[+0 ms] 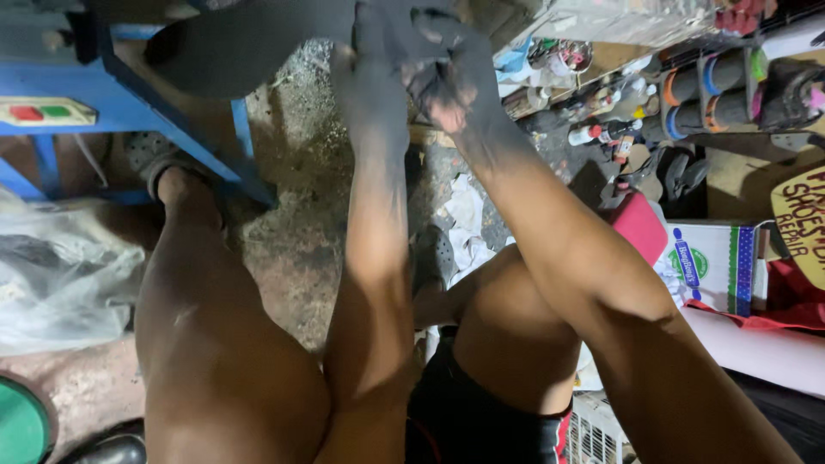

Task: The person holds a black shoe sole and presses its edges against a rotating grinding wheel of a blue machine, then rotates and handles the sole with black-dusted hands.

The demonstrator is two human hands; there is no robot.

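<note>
While raised, both soot-blackened hands (412,51) grip a dark shoe (249,43).

A blue metal frame (129,103) is seen at the upper left, with a panel of one red and one green button (45,112) fixed to it. A crumpled clear plastic sheet (60,275) is laid on the floor at the left. A green round lid (19,427) is noted at the lower left corner. Bottles and tubes (601,129) are crowded at the upper right. A white carton (713,262) is set beside a red cloth (640,225).
</note>
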